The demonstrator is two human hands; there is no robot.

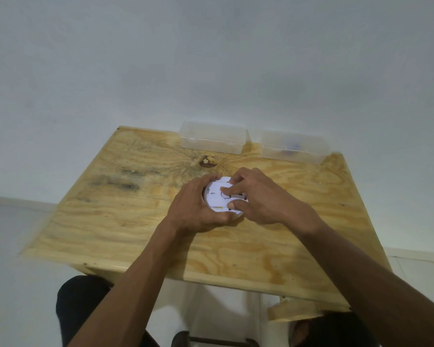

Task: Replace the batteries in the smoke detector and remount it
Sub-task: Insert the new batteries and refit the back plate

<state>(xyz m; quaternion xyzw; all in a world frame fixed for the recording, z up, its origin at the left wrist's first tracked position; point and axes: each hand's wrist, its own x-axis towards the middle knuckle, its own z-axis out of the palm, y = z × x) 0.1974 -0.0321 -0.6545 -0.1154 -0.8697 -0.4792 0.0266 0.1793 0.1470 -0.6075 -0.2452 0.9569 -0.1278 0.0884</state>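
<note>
A round white plastic smoke detector (219, 196) is seen lying flat near the middle of the plywood desk (135, 221), its smooth face marked with small dark slots. The left hand (193, 209) is wrapped around its left rim, fingers clamped on the casing. The right hand (258, 196) is laid over the right side, fingers (229, 190) pressed together onto the face. A dark knot (207, 161) is noted in the wavy grain beyond. Two clear rectangular plastic boxes (212, 137) (295, 146) are set along the far edge, against a plain white wall (211, 58).
</note>
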